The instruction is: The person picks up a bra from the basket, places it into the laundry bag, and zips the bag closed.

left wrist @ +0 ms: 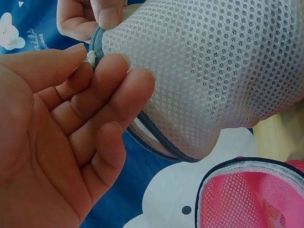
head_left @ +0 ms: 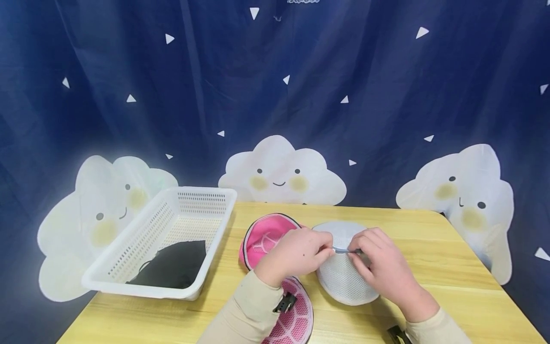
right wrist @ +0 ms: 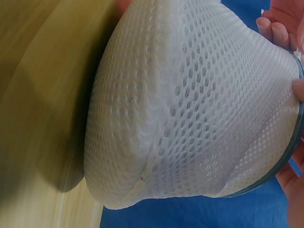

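Observation:
A white mesh laundry bag [head_left: 345, 284] with a grey-blue zipper edge [left wrist: 166, 140] stands on the table between both hands. My left hand [head_left: 296, 253] pinches the zipper at the near end of the bag's rim, thumb against forefinger, its other fingers loosely bent. Right beside it, my right hand [head_left: 382, 265] pinches the same zippered rim between thumb and fingers. In the left wrist view the rim gapes a little below the left fingers. The right wrist view shows the bag's rounded mesh side [right wrist: 190, 95] bulging toward the camera.
A pink mesh bag [head_left: 251, 243] with a dark zipper edge lies open behind my left forearm, its round patterned flap [head_left: 301, 317] nearer me. To the left is a white plastic basket [head_left: 142, 289] with black fabric [head_left: 178, 265] inside. A blue curtain [head_left: 275, 86] hangs behind the table.

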Available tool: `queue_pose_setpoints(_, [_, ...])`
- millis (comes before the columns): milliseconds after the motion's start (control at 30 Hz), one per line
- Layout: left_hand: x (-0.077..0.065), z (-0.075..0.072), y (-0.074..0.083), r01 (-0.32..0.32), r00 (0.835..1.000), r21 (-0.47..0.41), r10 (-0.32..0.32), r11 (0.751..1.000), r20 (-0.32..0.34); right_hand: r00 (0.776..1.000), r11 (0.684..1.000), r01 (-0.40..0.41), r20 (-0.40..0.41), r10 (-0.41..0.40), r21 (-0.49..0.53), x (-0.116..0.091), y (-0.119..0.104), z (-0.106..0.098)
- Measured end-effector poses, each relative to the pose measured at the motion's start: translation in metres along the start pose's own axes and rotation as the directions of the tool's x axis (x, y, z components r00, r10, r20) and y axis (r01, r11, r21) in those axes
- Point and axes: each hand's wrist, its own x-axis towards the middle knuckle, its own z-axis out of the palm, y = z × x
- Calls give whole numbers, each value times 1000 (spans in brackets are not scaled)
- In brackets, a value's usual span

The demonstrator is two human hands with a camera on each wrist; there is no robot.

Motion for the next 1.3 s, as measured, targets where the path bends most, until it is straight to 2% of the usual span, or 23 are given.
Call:
queue_pose_setpoints(767, [2,4,1,-49,999,-10,49,999,-5,1000,1000,23,1,-23,12,-2,1,5])
queue_pose_setpoints(1133, [1,6,-2,-39,999,-56,40,998,18,1000,1000,22,22,-22,9,-4,-3,7])
queue_pose_setpoints(1300, [-1,4,-3,-3,999,-56,6,998,54,999,999,20,27,-21,24,-4,-3,6])
